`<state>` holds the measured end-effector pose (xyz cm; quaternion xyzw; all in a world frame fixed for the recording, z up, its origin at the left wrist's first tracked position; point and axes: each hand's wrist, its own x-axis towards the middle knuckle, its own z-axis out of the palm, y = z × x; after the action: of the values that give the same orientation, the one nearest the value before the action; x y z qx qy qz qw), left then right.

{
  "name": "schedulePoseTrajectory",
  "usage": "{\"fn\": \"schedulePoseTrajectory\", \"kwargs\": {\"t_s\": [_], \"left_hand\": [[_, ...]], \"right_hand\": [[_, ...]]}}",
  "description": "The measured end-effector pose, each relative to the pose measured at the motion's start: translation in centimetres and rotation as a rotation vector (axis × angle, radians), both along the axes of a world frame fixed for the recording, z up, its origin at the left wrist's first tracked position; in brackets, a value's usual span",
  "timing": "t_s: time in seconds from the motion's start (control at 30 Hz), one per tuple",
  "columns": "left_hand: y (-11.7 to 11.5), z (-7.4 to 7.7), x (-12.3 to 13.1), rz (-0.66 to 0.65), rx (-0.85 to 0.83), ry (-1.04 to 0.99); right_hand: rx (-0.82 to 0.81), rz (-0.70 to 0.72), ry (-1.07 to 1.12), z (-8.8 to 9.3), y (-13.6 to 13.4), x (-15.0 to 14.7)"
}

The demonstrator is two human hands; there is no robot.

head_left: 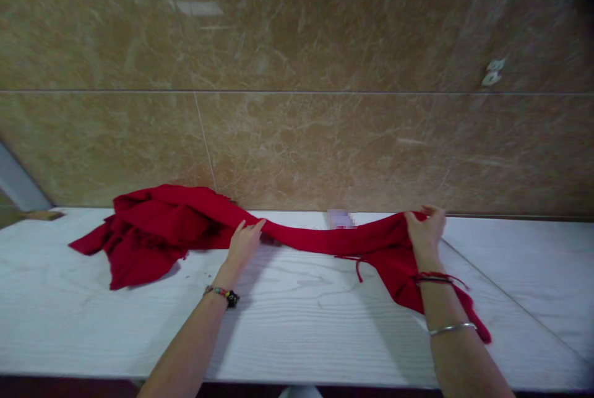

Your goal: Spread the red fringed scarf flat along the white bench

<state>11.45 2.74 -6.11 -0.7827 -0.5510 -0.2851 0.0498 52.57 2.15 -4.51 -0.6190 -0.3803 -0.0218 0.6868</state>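
A long red scarf (301, 239) stretches across the white wood-grain table, drawn into a narrow band between my hands. My left hand (245, 243) grips the band near its middle, fingers closed on the cloth. Farther right, my right hand (427, 229) pinches the scarf, its thumb and fingers around the upper edge. Left of my left hand the cloth lies bunched in loose folds. From my right hand a flap with loose threads hangs down onto the table and passes partly behind my wrist.
The white table (297, 317) runs the full width, with a thin seam at its right. Behind it rises a brown marble-tiled wall (297, 150). A small pale packet (340, 218) lies at the back edge, partly behind the scarf. A brown block (43, 215) sits at the far left.
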Motion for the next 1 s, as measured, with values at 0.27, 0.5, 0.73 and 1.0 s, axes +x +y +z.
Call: {"fn": "schedulePoseTrajectory", "kwargs": {"t_s": [0.27,0.5,0.73,1.0], "left_hand": [[-4.4,0.4,6.1,-0.526,-0.143,-0.081],[-4.5,1.7,3.9,-0.55,-0.126,0.141],[-1.2,0.4,-1.9,-0.182,-0.127,0.266],[-2.3,-0.9,4.0,-0.43,-0.18,0.077]], "right_hand": [[-0.291,0.893,-1.013,-2.7,-1.3,-13.2],[-0.491,0.939,-0.937,-1.8,-1.5,-12.9],[-0.267,-0.057,-0.418,0.8,-0.7,-2.7],[-0.1,0.439,-0.822,0.2,-1.1,-8.2]]}}
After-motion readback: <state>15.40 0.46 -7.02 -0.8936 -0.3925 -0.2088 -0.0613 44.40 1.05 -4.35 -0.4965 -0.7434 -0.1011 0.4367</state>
